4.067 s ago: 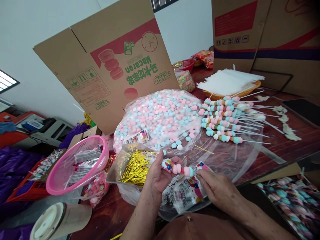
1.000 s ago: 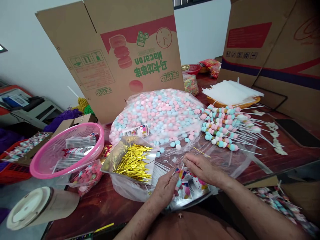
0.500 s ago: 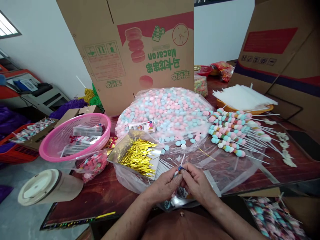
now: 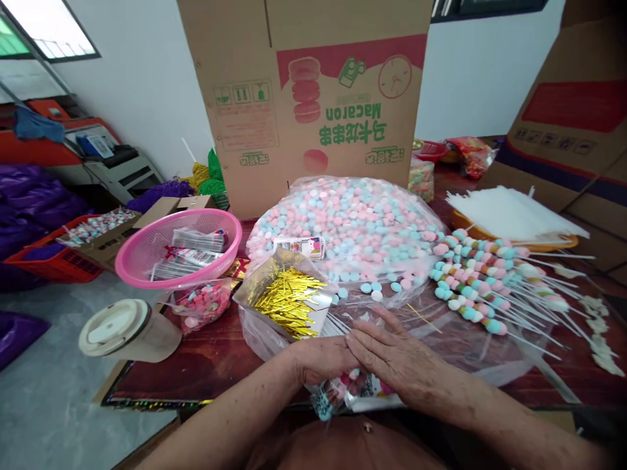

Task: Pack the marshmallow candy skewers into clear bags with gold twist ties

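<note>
My right hand [image 4: 399, 356] lies flat with its fingers stretched across my left hand [image 4: 323, 358], near the table's front edge. My left hand's fingers are mostly hidden beneath it and appear closed round a candy skewer in a clear printed wrapper. Pink and blue pieces of the wrapped candy skewer [image 4: 350, 380] show just under the hands; its stick is hidden. More clear printed wrapping [image 4: 326, 401] hangs at the table edge below. Close to my left hand stands an open box of gold twist ties [image 4: 289, 300], with white sticks [image 4: 337, 324] beside it.
A big clear bag of pink and blue candies [image 4: 343, 222] lies behind the hands. Candy skewers [image 4: 484, 281] are piled at right, before a basket of white bags [image 4: 514, 212]. At left are a pink basket [image 4: 128, 261] and a lidded cup [image 4: 130, 329]. Cardboard boxes [image 4: 313, 98] rise behind.
Both hands pinched the wrapper's neck round the stick before. Now my right hand is stretched flat over my left. The view has swung left, so the table things sit farther right.
</note>
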Tool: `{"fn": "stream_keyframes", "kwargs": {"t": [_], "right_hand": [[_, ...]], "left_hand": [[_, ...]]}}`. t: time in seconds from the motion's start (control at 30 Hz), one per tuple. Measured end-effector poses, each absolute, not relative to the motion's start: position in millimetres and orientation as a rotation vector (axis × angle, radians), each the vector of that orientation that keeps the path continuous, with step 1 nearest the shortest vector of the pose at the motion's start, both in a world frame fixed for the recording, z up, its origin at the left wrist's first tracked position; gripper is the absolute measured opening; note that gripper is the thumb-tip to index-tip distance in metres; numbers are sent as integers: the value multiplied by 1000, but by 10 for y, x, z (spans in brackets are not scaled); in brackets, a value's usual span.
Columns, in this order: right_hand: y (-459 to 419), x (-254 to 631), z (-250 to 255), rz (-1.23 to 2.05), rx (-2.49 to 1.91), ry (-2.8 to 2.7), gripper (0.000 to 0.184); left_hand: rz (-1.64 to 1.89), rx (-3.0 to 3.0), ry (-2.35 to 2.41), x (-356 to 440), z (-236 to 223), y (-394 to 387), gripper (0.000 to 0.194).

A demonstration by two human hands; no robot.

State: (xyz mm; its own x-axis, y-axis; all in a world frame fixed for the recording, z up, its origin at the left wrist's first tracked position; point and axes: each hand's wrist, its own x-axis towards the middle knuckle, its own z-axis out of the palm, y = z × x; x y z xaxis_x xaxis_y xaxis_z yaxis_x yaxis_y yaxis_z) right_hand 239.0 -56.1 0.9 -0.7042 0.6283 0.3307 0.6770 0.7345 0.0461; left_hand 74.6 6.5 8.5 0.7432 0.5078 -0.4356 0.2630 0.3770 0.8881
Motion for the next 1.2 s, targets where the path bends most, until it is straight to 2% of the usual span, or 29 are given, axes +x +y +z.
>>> {"fn": "stream_keyframes", "kwargs": {"t": [0.1,0.2,0.27,0.4,0.47,0.5,0.53,0.57,0.63,0.7,0.77,0.93,1.0,1.2], "right_hand": [[-590,2365,-89,-294,-969,-2702,23],[-621,2270,-203,-142,-1115,-2683,18],[-637,2162,-214,275,-1339,-2539,18],[-578,1950,-28,1555,-1592,-1792,22],[-452,1900,84,2042,-1522,-1477,18],[-357,1885,120,2160,-1458,-1440,18],[-243,1870,135,2143,-1417,-1501,20],[-115,1845,125,1975,-1424,-1649,22],[155,1745,35,1266,-1527,-2048,27],[387,1575,-115,552,-1564,-2347,24],[542,1394,-254,280,-1530,-2487,18],[604,1399,-258,229,-1488,-2530,16],[511,1585,-170,315,-1529,-2441,20],[-87,1841,-48,1509,-1515,-1480,18]], "left_hand": [[-219,1331,609,727,131,88,24],[-365,1805,687,675,160,82,16],[-300,2204,797,596,144,40,8],[233,2915,689,298,0,-104,12],[591,2953,617,119,-106,-168,17],[728,2865,655,38,-160,-192,19],[828,2699,747,-32,-210,-210,21],[897,2458,878,-89,-257,-221,22],[969,1821,1133,-158,-328,-226,21],[979,1185,1275,-180,-362,-216,26],[940,753,1325,-179,-354,-199,36],[943,480,1277,-169,-244,-137,37],[966,449,1218,-141,-216,-105,34],[870,411,953,136,-152,-38,30]]}}
